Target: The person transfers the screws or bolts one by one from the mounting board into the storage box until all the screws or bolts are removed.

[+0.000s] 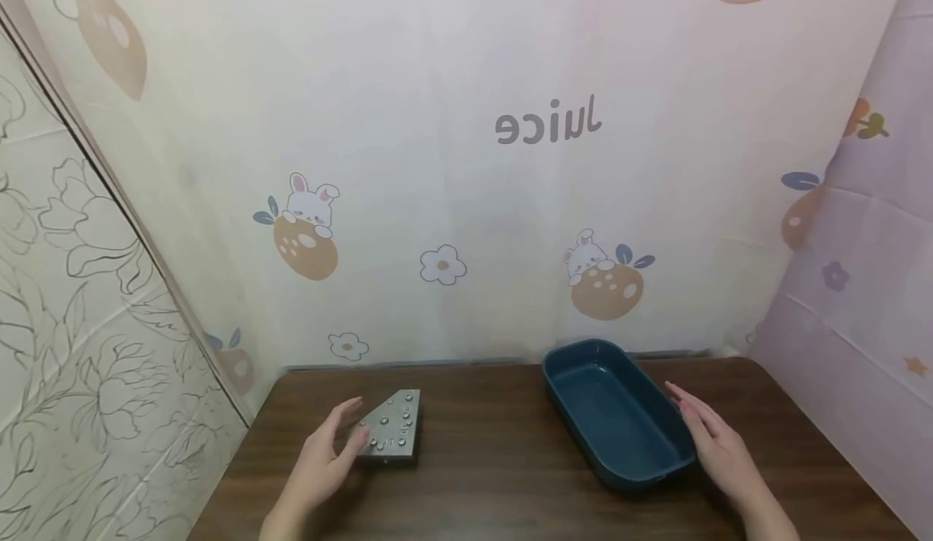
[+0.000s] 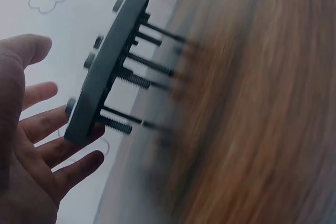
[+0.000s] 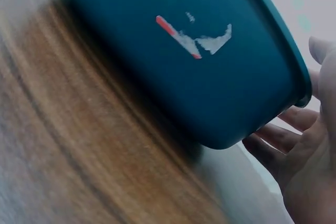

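Note:
A grey metal plate (image 1: 394,428) with a slanted corner and several bolt heads on top is at the table's left. In the left wrist view, threaded bolts (image 2: 116,123) and thin pins stick out from its underside towards the table. My left hand (image 1: 319,453) is at the plate's left side, thumb and fingers spread and loosely bent around its edge without a grip. On the right lies a deep blue rectangular dish (image 1: 601,407), set at an angle. Alongside its right rim is my right hand (image 1: 722,448), fingers extended, fingertips right at the rim.
The brown wood-grain table (image 1: 481,460) reaches back to a patterned curtain (image 1: 452,185) with rabbits, fruit and flowers. More patterned cloth hangs on both sides. A torn label remnant (image 3: 184,40) sticks to the dish's outer wall.

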Available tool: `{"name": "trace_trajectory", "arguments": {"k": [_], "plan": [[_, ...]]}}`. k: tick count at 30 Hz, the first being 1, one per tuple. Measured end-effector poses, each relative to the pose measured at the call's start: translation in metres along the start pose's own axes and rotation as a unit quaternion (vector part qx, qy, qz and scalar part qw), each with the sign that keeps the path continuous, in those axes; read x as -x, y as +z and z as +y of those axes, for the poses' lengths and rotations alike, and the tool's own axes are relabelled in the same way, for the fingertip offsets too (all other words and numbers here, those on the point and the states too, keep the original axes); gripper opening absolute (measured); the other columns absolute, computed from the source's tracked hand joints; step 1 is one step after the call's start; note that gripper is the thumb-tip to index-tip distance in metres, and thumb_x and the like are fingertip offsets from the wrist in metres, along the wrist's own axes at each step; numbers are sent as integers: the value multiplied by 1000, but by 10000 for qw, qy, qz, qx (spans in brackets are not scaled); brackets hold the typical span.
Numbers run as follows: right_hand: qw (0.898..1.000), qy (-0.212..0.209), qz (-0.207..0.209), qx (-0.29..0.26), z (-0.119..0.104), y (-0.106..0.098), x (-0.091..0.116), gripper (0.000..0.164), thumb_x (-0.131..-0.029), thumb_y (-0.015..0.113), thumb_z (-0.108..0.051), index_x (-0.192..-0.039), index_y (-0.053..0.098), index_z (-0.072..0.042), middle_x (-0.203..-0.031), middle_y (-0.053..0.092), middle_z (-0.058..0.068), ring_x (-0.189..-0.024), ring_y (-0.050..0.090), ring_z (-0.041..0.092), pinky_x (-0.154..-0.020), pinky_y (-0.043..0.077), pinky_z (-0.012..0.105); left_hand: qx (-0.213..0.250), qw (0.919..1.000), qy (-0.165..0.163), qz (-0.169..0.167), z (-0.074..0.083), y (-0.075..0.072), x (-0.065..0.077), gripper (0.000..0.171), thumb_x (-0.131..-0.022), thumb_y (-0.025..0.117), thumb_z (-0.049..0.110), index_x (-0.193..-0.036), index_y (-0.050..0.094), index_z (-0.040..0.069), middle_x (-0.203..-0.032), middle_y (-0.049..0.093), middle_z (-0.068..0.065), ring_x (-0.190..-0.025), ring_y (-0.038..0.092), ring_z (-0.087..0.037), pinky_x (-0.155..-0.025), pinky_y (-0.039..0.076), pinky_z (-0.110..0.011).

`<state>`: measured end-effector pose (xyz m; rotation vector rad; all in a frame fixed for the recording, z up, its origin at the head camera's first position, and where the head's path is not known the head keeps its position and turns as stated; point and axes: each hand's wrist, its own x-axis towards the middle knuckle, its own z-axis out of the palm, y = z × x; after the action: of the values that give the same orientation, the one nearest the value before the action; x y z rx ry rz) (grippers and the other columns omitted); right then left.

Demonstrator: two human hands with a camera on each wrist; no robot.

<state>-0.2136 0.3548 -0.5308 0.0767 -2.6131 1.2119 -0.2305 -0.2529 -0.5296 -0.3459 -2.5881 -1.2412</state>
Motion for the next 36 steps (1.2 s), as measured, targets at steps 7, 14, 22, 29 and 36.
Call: {"name": "trace_trajectory", "arguments": {"k": [7, 14, 22, 29, 36], "plan": [[9950, 622, -565, -533, 2, 3, 1, 54, -109, 31, -49, -158, 33, -29, -162, 32, 13, -145, 30, 38, -104, 33, 67, 235, 9990, -274, -269, -8, -8, 3, 44, -100, 63, 40, -140, 52, 27, -141, 59, -6, -126, 60, -28, -100, 49, -50], [9904, 551, -750, -1023, 5, 10, 1, 54, -108, 36, -47, -159, 32, -28, -164, 27, 12, -146, 20, 0, -117, 23, 54, 531, 9951, -546, -637, -13, -13, 5, 43, -99, 64, 38, -138, 57, 22, -140, 60, -1, -128, 57, -22, -103, 48, -42], [9909, 710, -689, -908, 0, 15, 2, 59, -106, 40, -51, -160, 29, -29, -165, 25, 15, -146, 21, 47, -104, 23, 75, 551, 9940, -564, -753, -16, -24, 6, 42, -95, 72, 29, -134, 61, 17, -136, 62, 2, -122, 61, -21, -98, 51, -33], [9974, 572, -258, -367, -6, 22, 5, 55, -107, 39, -49, -158, 34, -29, -160, 34, 15, -141, 32, 47, -102, 30, 70, 676, 9924, -388, -957, -20, -25, 6, 39, -93, 73, 19, -131, 62, 17, -134, 63, -4, -119, 62, -25, -94, 54, -38], [9967, 591, -171, -536, -10, 31, 8, 56, -107, 41, -47, -159, 32, -26, -161, 33, 15, -142, 29, 49, -102, 27, 73, 505, 9938, -631, -764, -18, -23, 1, 23, -90, 77, 19, -112, 70, 20, -122, 69, 1, -113, 65, -19, -93, 54, -34]]}}
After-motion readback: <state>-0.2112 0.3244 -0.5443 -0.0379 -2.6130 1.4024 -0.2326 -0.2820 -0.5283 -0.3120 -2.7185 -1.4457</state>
